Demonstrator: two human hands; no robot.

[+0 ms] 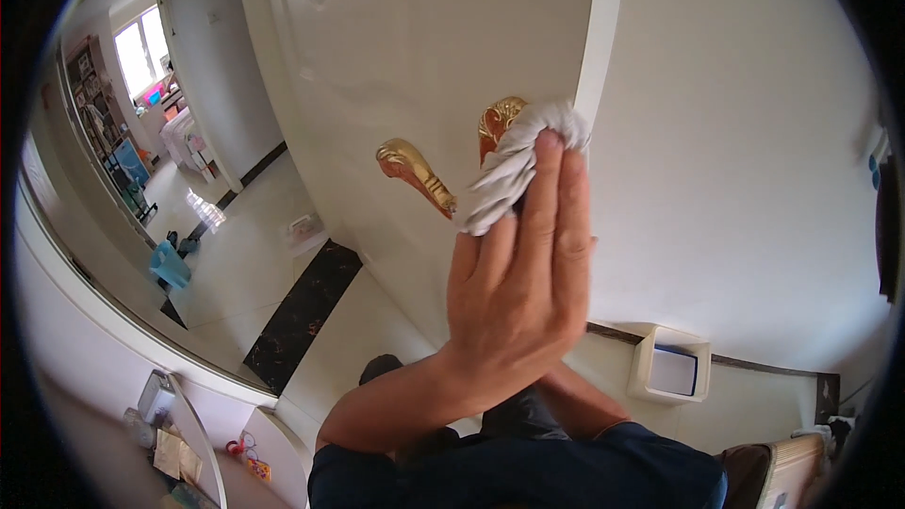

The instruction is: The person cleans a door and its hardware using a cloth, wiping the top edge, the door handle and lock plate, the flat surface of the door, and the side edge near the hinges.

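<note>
My left hand point(518, 273) is raised against a cream door point(424, 47), back of the hand toward me. It presses a bunched, twisted white cloth point(514, 170), with two fingers stretched along it and the others bent at its lower end. The cloth covers part of an ornate gold and reddish-brown handle plate point(500, 118) close to the door's edge. To the left, the curved door lever point(415, 172) sticks out, its inner end meeting the cloth. My right forearm point(580, 398) passes behind the left wrist; the right hand is hidden there.
A white wall point(726, 151) stands right of the door. On the floor are a cream bin point(671, 368) at the right and a light-blue bucket point(170, 266) at the left. A black floor strip point(302, 311) crosses the doorway. Shelves point(198, 434) with small items stand lower left.
</note>
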